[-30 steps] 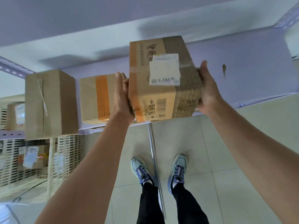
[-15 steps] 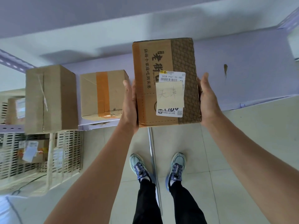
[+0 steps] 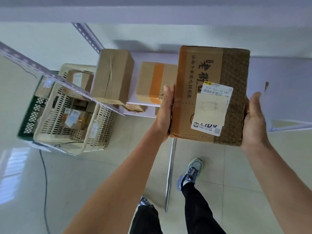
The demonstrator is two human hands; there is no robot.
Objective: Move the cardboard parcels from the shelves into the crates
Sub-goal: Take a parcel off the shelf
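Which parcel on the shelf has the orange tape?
The smaller parcel right beside the left hand, with a broad orange band across it. The taller parcel further left shows only plain brown cardboard.

Both bare forearms reach forward and up, roughly parallel. The left hand [image 3: 166, 112] stands flat and vertical, palm turned inward, pressed against the left side of the parcel [image 3: 209, 95], its fingers [image 3: 168, 93] straight and close together. The right hand [image 3: 255, 122] mirrors it on the opposite side, palm inward, cupping the lower right edge, thumb lying along the side
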